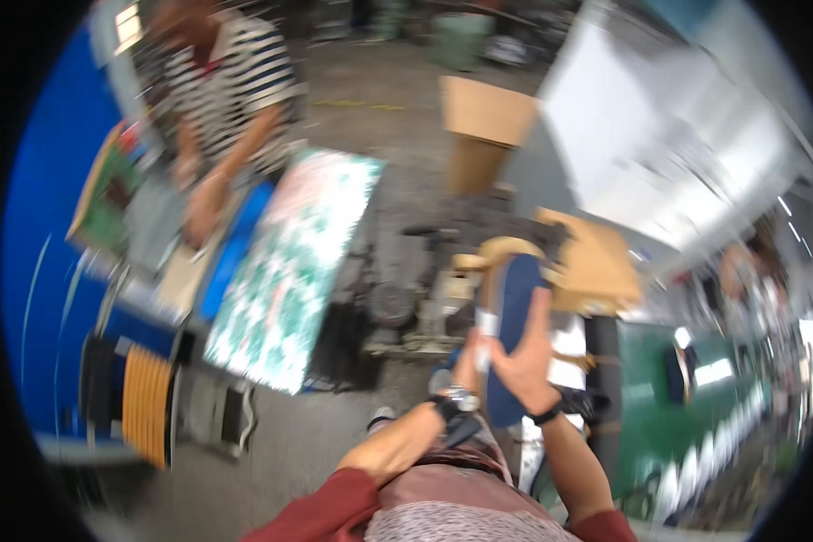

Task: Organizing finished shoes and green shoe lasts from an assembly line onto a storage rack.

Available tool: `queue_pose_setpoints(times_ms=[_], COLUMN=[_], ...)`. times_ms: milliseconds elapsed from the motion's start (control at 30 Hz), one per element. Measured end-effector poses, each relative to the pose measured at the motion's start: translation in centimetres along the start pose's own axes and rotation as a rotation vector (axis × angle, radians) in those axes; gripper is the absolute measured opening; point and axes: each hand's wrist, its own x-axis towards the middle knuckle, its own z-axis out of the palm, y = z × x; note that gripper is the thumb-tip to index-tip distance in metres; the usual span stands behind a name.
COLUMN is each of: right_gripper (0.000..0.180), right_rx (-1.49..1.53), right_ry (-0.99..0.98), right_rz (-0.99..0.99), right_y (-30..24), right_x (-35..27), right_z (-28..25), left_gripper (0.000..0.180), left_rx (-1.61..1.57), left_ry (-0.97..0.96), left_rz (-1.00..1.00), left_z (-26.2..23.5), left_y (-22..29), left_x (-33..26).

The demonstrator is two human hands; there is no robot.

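Upright in front of me is a long shoe (520, 303) with a dark blue oval underside, a tan edge and a white patch on its left side. My right hand (526, 352) is closed round its lower right side, thumb across the blue face. On the left edge, my left hand (469, 363) grips it, its fingers partly hidden and blurred. Just behind the shoe stands a machine (443, 303) with a yellowish pad (508, 247) at its top; whether the shoe touches the pad I cannot tell.
A blotchy green-and-white board (289, 271) slants at the left. Past it, a person in a striped shirt (235, 77) works at a bench. Cardboard boxes (596, 262) stand behind the machine. To the right runs a green conveyor (641, 415) with another shoe (677, 372) on it.
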Motion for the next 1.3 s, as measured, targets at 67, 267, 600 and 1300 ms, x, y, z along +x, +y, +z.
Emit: queue_pose_setpoints(times_ms=[67, 267, 600, 1300], right_gripper=[0.105, 0.091, 0.085, 0.105], right_rx=[-0.021, 0.950, 1.528, -0.086], right_ry=[-0.007, -0.031, -0.419, 0.572], right_rz=[-0.007, 0.673, 0.713, 0.977], right_y=[-0.7, 2.3, 2.5, 22.6], right_x=[-0.3, -6.6, -1.8, -36.8], right_z=[0.1, -2.6, 5.4, -19.9], left_gripper=[0.047, 0.077, 0.055, 0.068], left_rx=[0.020, -0.044, 0.639, 1.573], left_ry=[-0.002, -0.400, -0.195, -1.048], left_rz=[0.040, -0.312, -0.121, -0.102], left_z=[-3.2, -7.8, -10.8, 15.1], left_y=[-0.4, 3.2, 11.7, -16.4], left_x=[0.8, -5.1, -12.4, 0.1])
